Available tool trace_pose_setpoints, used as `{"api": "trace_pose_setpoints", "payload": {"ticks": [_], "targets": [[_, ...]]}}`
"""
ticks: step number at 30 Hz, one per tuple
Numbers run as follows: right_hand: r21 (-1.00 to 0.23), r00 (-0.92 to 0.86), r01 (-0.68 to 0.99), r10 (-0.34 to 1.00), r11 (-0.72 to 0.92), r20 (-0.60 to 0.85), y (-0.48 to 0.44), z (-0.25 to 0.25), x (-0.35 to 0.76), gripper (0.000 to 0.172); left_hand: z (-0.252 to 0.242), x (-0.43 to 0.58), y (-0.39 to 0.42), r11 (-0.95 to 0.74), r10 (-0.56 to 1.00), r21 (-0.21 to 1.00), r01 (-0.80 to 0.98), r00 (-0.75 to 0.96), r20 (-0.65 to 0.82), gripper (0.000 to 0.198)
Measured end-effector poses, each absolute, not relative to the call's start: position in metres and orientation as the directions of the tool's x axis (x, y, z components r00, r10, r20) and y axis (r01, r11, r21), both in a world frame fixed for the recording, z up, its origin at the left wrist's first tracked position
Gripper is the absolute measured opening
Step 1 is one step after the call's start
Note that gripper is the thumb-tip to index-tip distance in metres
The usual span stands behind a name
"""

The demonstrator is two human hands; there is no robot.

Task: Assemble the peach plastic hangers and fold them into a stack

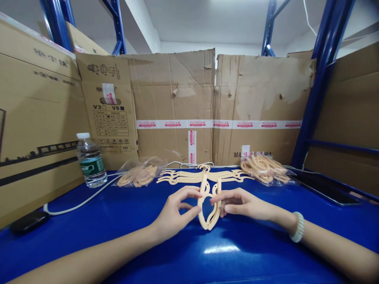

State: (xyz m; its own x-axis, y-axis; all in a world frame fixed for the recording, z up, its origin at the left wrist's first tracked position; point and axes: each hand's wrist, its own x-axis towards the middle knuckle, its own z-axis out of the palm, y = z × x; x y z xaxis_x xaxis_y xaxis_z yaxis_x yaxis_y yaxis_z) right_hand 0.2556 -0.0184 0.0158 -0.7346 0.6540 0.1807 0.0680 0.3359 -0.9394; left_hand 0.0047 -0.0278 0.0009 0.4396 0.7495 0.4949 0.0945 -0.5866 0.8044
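Observation:
A beige plastic folding hanger [203, 221] stands folded over the blue table in front of me, its two arms drawn close together around a narrow gap. My left hand [173, 213] grips its left arm between thumb and fingers. On the other side, my right hand [244, 203] is closed on the right arm, the index finger reaching across its front. Just behind lies a stack of several unfolded beige hangers [180, 176], arms spread to both sides and hooks at the middle. The held hanger partly hides them.
Clear bags of folded hangers lie at the back left [139, 176] and back right [263, 169]. A water bottle [91, 163], a white cable [85, 203] and a black object [29, 221] are on the left. A dark flat device [327, 189] lies right. Cardboard [174, 98] walls the back.

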Motion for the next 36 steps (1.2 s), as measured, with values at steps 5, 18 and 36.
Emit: {"api": "trace_pose_setpoints", "payload": {"ticks": [5, 18, 36], "targets": [[-0.939, -0.729, 0.073, 0.661, 0.335, 0.179, -0.018, 0.016, 0.256, 0.048, 0.002, 0.005, -0.029, -0.64, 0.658, 0.767, 0.052, 0.552, 0.512, 0.033], [-0.917, -0.685, 0.128, 0.702, 0.379, 0.195, -0.023, 0.017, 0.253, 0.044, 0.0, 0.005, -0.015, -0.266, 0.776, 0.959, 0.1, 0.613, 0.151, 0.057], [-0.648, -0.756, 0.351, 0.613, 0.676, 0.229, -0.028, 0.019, 0.252, 0.037, 0.001, 0.002, -0.033, -0.787, 0.589, 0.439, 0.434, 0.741, 0.323, 0.065]]}}
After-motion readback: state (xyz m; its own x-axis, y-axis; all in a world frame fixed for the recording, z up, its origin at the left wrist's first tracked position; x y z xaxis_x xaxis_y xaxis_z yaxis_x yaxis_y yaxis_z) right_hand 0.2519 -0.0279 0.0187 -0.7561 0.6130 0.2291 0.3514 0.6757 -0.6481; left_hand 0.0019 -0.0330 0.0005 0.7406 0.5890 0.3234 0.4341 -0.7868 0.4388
